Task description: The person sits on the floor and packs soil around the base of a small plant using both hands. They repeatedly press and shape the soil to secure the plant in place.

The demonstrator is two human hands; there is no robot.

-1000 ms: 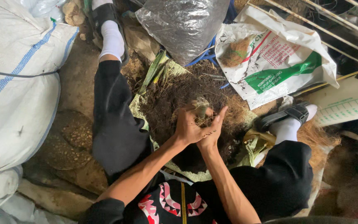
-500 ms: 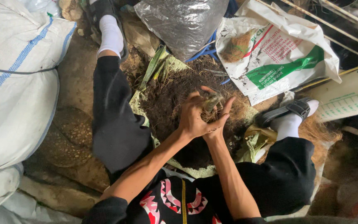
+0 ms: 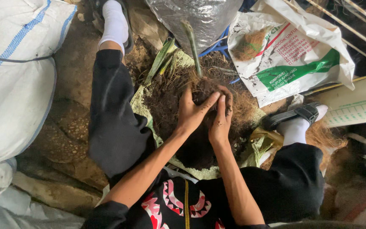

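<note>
Grey plastic bag (image 3: 200, 17) and white printed sack (image 3: 293, 51) beyond dark soil heap (image 3: 166, 106); left hand (image 3: 193, 111) and right hand (image 3: 221, 121) closed around green-stemmed, soil-caked plant clump (image 3: 202, 87).

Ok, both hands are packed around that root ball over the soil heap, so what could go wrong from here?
1. The green stem stands tall and thin out of the root ball; squeezing or tilting could snap it.
2. The left hand and right hand cup loose, crumbly soil, so the clump may fall apart onto the soil heap.
3. The open white sack lies close by; a knock might spill it.
</note>
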